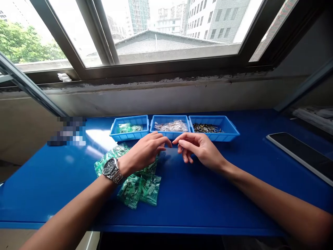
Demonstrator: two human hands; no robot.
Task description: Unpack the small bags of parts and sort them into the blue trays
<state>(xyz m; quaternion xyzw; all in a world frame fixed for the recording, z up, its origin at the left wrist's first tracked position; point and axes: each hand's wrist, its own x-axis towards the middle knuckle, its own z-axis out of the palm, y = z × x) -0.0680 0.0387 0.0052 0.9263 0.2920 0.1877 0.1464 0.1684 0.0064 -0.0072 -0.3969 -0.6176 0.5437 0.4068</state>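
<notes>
My left hand (145,151), with a metal watch (110,167) on the wrist, hovers over a pile of green clear packets (130,190). Its fingers bend loosely and nothing shows in them. Facing it from the right is my right hand (199,148), fingers apart and half curled, the index fingertip a short gap from the left one. Just behind the hands stand three blue bins in a row. The left bin (113,133) holds green packets, the middle bin (169,118) clear packets with thin pieces inside, and the right bin (229,133) loose dark and brassy pin-like pieces.
The blue table (208,208) runs up to a wall under a window. At the right lies a phone-like dark slab (303,149) with a pale edge. A blurred-out item (68,132) sits at the back left. Metal posts (33,92) rise at both sides.
</notes>
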